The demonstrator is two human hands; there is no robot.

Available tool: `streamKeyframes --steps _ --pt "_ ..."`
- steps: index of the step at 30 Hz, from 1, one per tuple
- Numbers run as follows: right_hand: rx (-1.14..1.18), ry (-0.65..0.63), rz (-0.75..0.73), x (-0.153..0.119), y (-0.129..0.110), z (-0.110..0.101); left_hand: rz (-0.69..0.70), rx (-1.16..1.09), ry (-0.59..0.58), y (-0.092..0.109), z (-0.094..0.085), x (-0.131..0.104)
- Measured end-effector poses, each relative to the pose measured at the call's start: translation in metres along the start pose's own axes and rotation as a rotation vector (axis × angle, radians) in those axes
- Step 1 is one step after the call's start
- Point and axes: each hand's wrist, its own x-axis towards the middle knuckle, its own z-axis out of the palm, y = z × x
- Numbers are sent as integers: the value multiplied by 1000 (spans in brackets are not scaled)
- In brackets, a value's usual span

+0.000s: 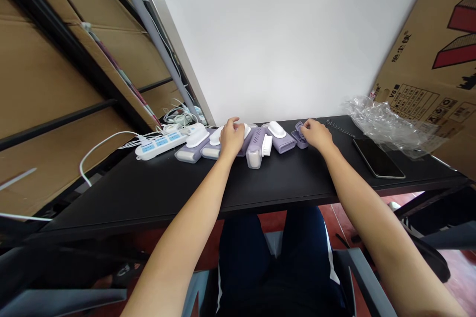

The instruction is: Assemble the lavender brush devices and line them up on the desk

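Observation:
A row of purple cases with clear ends lies along the back of the black table. White oval brushes with bristles rest on them, one on the leftmost case (188,153) and another, a white brush (276,129), on the rightmost. My left hand (232,137) is closed over a white brush (215,136) on a case in the row; its fingertips are partly hidden. Beside it, a purple case (256,147) points toward me with a white brush (267,145) leaning at its side. At the row's right end, my right hand (316,133) pinches a small purple plastic part (299,137).
A white power strip (159,145) with plugs and cables lies at the left. On the right of the black table (148,185) are a phone (377,157), a coiled wire (340,128) and crumpled clear plastic (390,124). Cardboard boxes (427,69) flank both sides; a white wall stands behind.

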Motion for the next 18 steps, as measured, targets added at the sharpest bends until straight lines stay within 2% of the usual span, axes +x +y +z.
streamKeyframes --steps 3,6,9,13,15,18 --pt "68 41 3 2 2 0 27 -7 5 7 -3 -2" --pt "340 51 -57 2 -2 -1 126 -9 -6 18 -4 -8" --pt "738 -96 -186 -5 -13 0 281 -39 -117 33 -3 -21" --pt "927 -385 -370 -26 -36 7 444 -41 -398 49 4 -40" --pt "938 -489 -415 -34 -44 11 438 -67 -489 52 7 -45" --pt "910 -541 -447 -31 -44 9 341 -178 -476 50 10 -45"
